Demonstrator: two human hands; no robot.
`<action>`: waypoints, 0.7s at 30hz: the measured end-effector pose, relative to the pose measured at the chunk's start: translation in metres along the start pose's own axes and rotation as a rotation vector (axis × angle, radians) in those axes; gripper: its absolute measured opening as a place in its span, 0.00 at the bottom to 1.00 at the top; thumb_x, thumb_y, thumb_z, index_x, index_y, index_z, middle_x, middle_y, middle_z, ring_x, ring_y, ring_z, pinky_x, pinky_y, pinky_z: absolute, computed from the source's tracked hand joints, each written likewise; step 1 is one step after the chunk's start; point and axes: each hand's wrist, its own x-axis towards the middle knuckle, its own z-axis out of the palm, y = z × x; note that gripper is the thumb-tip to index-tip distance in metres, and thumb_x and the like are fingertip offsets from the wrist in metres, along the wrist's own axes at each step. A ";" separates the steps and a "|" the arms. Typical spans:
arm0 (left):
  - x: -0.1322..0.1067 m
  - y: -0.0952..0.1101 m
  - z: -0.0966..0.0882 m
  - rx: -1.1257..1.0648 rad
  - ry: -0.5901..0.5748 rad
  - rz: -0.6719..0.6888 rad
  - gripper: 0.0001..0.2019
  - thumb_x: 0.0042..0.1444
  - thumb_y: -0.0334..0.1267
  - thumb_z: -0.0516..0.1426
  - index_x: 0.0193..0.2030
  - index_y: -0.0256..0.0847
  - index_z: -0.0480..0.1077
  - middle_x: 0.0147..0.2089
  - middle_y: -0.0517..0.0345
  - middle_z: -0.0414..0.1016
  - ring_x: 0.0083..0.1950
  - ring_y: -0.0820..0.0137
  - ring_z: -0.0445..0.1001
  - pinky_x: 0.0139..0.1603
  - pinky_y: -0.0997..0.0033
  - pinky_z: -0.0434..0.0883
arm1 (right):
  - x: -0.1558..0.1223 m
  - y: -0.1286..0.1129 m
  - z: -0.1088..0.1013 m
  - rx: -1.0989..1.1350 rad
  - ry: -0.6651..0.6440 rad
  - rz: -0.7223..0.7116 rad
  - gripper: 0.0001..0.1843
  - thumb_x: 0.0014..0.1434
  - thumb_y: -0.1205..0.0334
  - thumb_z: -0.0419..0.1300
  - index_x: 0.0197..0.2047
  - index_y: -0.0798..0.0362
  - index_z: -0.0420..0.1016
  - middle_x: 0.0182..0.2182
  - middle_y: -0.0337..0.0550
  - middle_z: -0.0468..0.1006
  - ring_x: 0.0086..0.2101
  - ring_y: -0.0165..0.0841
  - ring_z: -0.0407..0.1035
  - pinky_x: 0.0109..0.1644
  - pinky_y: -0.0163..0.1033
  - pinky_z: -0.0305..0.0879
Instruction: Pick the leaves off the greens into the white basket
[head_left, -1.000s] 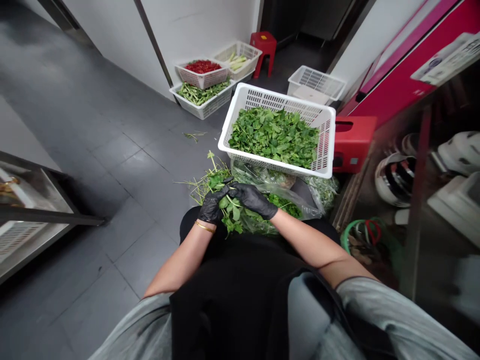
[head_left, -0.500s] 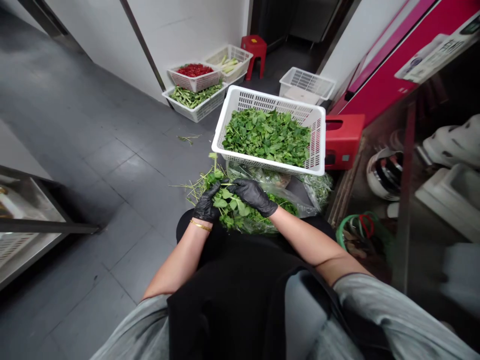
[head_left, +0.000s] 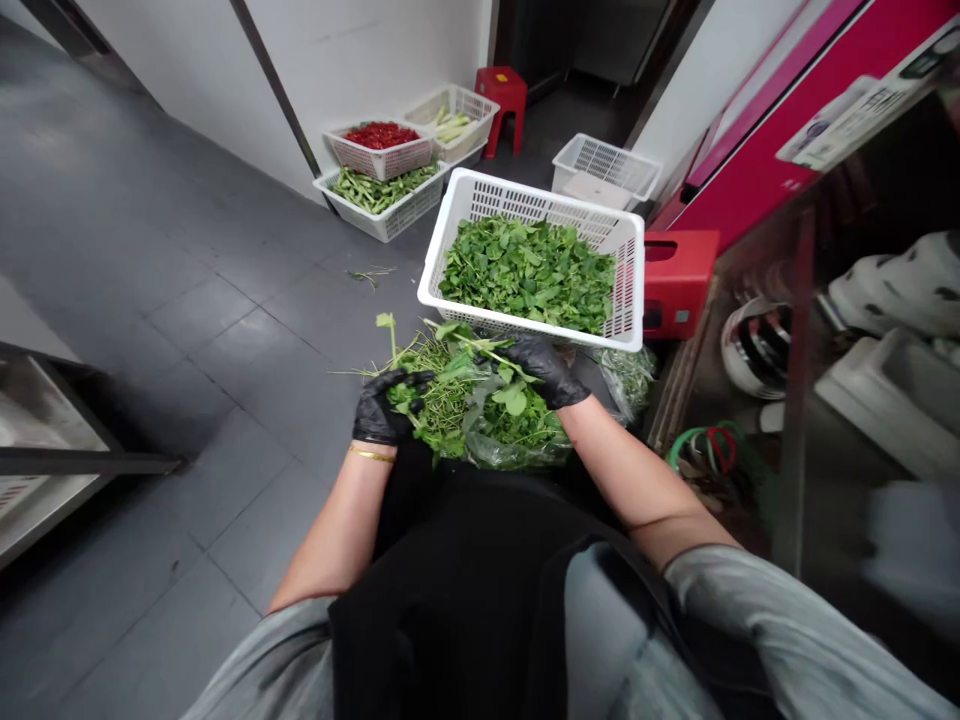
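My left hand (head_left: 382, 408), in a black glove, is curled round some leafy green stems (head_left: 403, 396). My right hand (head_left: 549, 370), gloved in black too, grips a leafy sprig (head_left: 513, 394) just below the near rim of a white basket. Between the hands lies a heap of thin green stems (head_left: 442, 410). Beside it, an opened clear plastic bag (head_left: 480, 425) has more greens in it. Picked green leaves (head_left: 529, 270) fill much of the white plastic basket (head_left: 531, 186). Some of my right fingertips are hidden by leaves.
Beyond the basket on the left stand baskets with red chillies (head_left: 381, 135), cut green vegetables (head_left: 379, 188) and pale stalks (head_left: 451, 126). A red stool (head_left: 502, 105) and another white basket (head_left: 606, 165) are behind. Shelving (head_left: 795, 400) runs along my right. Loose stems (head_left: 369, 275) lie on the floor.
My hands have moved apart. The left went left and slightly down; the right went right, toward the basket, with a sprig. More of the stem heap and bag shows between them.
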 end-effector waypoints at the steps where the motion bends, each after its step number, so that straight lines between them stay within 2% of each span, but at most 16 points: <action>1: -0.001 0.010 -0.004 0.017 0.003 0.020 0.06 0.55 0.31 0.57 0.27 0.37 0.67 0.25 0.53 0.75 0.18 0.73 0.70 0.14 0.77 0.63 | 0.002 -0.002 -0.005 0.000 -0.014 0.009 0.19 0.50 0.43 0.70 0.30 0.52 0.83 0.29 0.43 0.83 0.32 0.38 0.74 0.44 0.46 0.72; 3: -0.005 0.024 -0.007 0.043 -0.046 0.087 0.11 0.58 0.34 0.57 0.25 0.38 0.66 0.20 0.58 0.68 0.14 0.77 0.61 0.12 0.79 0.57 | 0.006 -0.005 -0.009 -0.012 -0.051 0.046 0.19 0.51 0.45 0.69 0.33 0.53 0.84 0.29 0.43 0.83 0.31 0.37 0.73 0.44 0.47 0.72; 5: -0.009 0.026 -0.003 0.086 -0.098 0.136 0.13 0.61 0.38 0.58 0.25 0.38 0.67 0.17 0.64 0.62 0.13 0.79 0.55 0.11 0.79 0.52 | 0.008 -0.005 -0.004 -0.022 -0.032 0.050 0.20 0.52 0.44 0.68 0.34 0.54 0.84 0.29 0.43 0.82 0.30 0.36 0.72 0.43 0.46 0.72; 7: -0.013 0.012 0.007 0.133 -0.102 0.163 0.14 0.60 0.42 0.63 0.27 0.37 0.70 0.16 0.69 0.56 0.12 0.81 0.52 0.11 0.80 0.50 | 0.006 -0.004 0.013 -0.044 0.050 -0.009 0.22 0.54 0.43 0.66 0.35 0.55 0.83 0.31 0.44 0.82 0.33 0.36 0.72 0.45 0.45 0.71; 9: -0.013 -0.012 0.018 0.169 -0.063 0.200 0.16 0.53 0.45 0.69 0.27 0.37 0.70 0.16 0.71 0.56 0.13 0.83 0.51 0.12 0.81 0.49 | -0.001 0.000 0.037 -0.108 0.111 -0.094 0.23 0.57 0.42 0.64 0.38 0.55 0.82 0.34 0.45 0.82 0.37 0.37 0.73 0.48 0.43 0.69; 11: -0.009 -0.034 0.025 0.237 -0.008 0.213 0.21 0.44 0.45 0.73 0.22 0.38 0.67 0.14 0.72 0.54 0.13 0.82 0.53 0.14 0.80 0.51 | -0.012 0.005 0.059 -0.206 0.102 -0.158 0.23 0.60 0.42 0.62 0.40 0.55 0.82 0.37 0.46 0.82 0.39 0.37 0.72 0.49 0.42 0.68; 14: -0.002 -0.048 0.026 0.356 0.076 0.230 0.22 0.34 0.42 0.75 0.19 0.38 0.66 0.15 0.69 0.62 0.15 0.82 0.58 0.16 0.79 0.56 | -0.026 0.010 0.076 -0.283 0.030 -0.178 0.23 0.61 0.41 0.61 0.40 0.54 0.82 0.38 0.46 0.81 0.40 0.37 0.72 0.49 0.42 0.67; 17: -0.003 -0.039 0.017 0.413 0.053 0.207 0.18 0.33 0.39 0.75 0.21 0.37 0.70 0.16 0.67 0.65 0.16 0.82 0.59 0.17 0.79 0.55 | -0.024 0.011 0.063 -0.194 0.013 -0.099 0.26 0.59 0.38 0.62 0.38 0.55 0.82 0.34 0.45 0.81 0.36 0.36 0.72 0.44 0.41 0.68; 21: -0.012 -0.017 0.004 0.393 -0.002 0.085 0.16 0.33 0.39 0.73 0.23 0.37 0.71 0.16 0.67 0.65 0.15 0.81 0.58 0.15 0.78 0.55 | -0.010 0.000 0.017 -0.093 0.008 -0.057 0.27 0.56 0.37 0.64 0.33 0.56 0.82 0.33 0.46 0.83 0.35 0.35 0.73 0.43 0.40 0.70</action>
